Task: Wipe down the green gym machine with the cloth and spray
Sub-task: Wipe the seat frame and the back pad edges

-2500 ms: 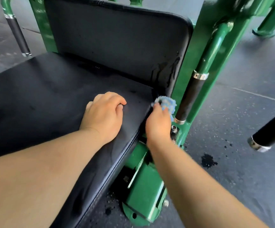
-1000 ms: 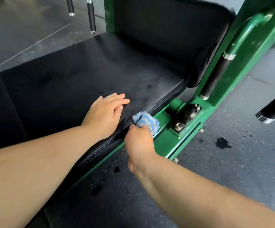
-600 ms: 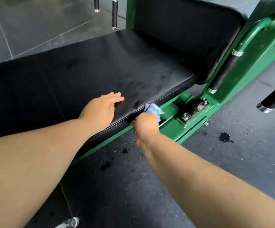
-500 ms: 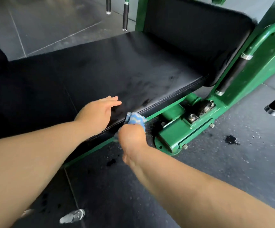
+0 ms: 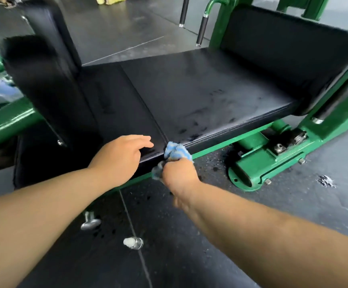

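**Blue cloth held against the front edge of a gym machine's black pad**

At the far left, a glossy green frame tube is seen, with a blurred clear container lying behind it; whether this is the spray cannot be told. Beside it, an upright black pad is shown, smeared by motion.

Nearer the middle, the left hand is laid on the front edge of the long black seat pad, its fingers straight and relaxed, nothing gripped. Just to its right, at a seam in the pad, a bunched blue striped cloth is pressed against the pad's edge. The cloth is clutched in the right hand, whose fingers are curled round it; a tail of fabric is left sticking out at the left of the fist.

The cloth is judged to be light, soft and probably damp, best held wadded in the palm so a broad face is offered to the surface. The pad's vinyl is streaked with wet marks and is likely slippery.

Further right, a padded backrest is mounted, and below it a green base bracket with bolts is seen. The dark floor is spotted with drips.
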The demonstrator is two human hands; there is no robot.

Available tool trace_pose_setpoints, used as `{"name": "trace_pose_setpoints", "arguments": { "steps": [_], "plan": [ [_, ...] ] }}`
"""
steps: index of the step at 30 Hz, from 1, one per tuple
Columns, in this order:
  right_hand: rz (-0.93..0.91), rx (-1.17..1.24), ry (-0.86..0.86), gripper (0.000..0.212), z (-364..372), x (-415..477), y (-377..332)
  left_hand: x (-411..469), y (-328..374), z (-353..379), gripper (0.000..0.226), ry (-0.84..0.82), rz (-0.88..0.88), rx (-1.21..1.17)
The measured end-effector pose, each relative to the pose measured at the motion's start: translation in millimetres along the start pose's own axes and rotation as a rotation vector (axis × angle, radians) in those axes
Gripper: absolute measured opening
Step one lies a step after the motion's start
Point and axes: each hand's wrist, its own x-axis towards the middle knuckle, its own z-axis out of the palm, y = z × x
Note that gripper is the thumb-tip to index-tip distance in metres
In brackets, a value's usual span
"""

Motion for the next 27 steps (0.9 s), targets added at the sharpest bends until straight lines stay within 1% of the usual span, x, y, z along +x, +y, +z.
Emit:
{"name": "trace_pose_setpoints", "arguments": {
  "steps": [1,2,3,4,6,7,8,10,12,14,15,16,17,18,19,20,21,22,24,25,26,27],
  "plan": [
    [0.013,0.042,-0.022,0.03,2.3,-3.2,1.6,-8.9,-2.5,0.4,0.05,0.007,-0.001,-0.016],
    [0.083,0.083,-0.046,0.029,-1.7,-7.1,-2.8,-16.0,-3.8,1.5,0.051,0.018,0.007,-0.033],
    [0.148,0.098,-0.079,0.021,-6.9,-9.0,-1.5,-24.5,-4.8,2.0,0.052,0.03,0.03,-0.052],
    [0.199,0.086,-0.127,0.016,-13.4,-12.2,-1.4,-30.2,-2.7,1.4,0.056,0.029,0.082,-0.074],
    [0.205,0.067,-0.251,0.021,-21.2,-16.8,5.2,-41.3,4.8,3.5,0.069,-0.056,0.255,-0.088],
    [0.202,0.094,-0.317,0.024,-23.0,-15.7,8.7,-44.0,8.1,7.2,0.072,-0.085,0.324,-0.088],
    [0.234,0.134,-0.374,0.027,-22.5,-17.5,7.4,-43.7,10.9,12.8,0.073,-0.092,0.346,-0.103],
    [0.312,0.1,-0.412,0.031,-31.1,-13.5,6.0,-37.1,11.5,19.0,0.063,-0.03,0.282,-0.176],
    [0.345,0.022,-0.339,0.036,-50.3,-7.2,8.5,-22.6,9.9,15.1,0.047,0.107,0.263,-0.152],
    [0.329,0.073,-0.151,0.036,-73.5,1.9,15.6,-6.2,11.4,4.4,0.042,0.231,0.301,-0.104],
    [0.306,0.12,-0.041,0.034,-80.3,5.3,17.6,-0.3,10.1,0.2,0.039,0.261,0.331,-0.035],
    [0.281,0.161,0.044,0.032,-83.4,9.4,17.4,3.1,8.1,0.7,0.039,0.252,0.387,0.075],
    [0.253,0.186,0.105,0.029,-83.3,15.1,17.2,4.2,7.0,5.7,0.043,0.198,0.452,0.213],
    [0.23,0.208,0.137,0.027,-78.7,18.7,14.0,3.4,6.8,10.8,0.05,0.102,0.476,0.356],
    [0.216,0.216,0.146,0.025,-70.9,22.1,11.4,1.7,5.7,17.6,0.055,0.031,0.468,0.473],
    [0.209,0.22,0.136,0.022,-60.4,23.5,6.8,0.2,4.0,21.5,0.057,-0.014,0.454,0.529],
    [0.206,0.209,0.12,0.022,-50.4,25.6,6.0,-1.8,1.5,23.5,0.056,-0.067,0.477,0.55],
    [0.206,0.196,0.097,0.026,-40.2,24.9,6.2,-5.7,-2.4,23.2,0.052,-0.068,0.532,0.597],
    [0.208,0.149,0.053,0.051,-27.7,23.9,6.8,-15.6,-20.3,19.7,0.038,-0.011,0.633,0.718],
    [0.203,0.112,0.056,0.059,-29.2,24.1,9.1,-23.3,-27.4,16.6,0.035,0.008,0.671,0.749],
    [0.197,0.079,0.062,0.059,-31.2,24.3,9.8,-33.3,-37.8,13.5,0.034,0.021,0.707,0.755],
    [0.196,0.068,0.067,0.055,-32.9,23.3,7.8,-46.4,-47.9,5.7,0.033,0.028,0.745,0.765]
  ]
}}
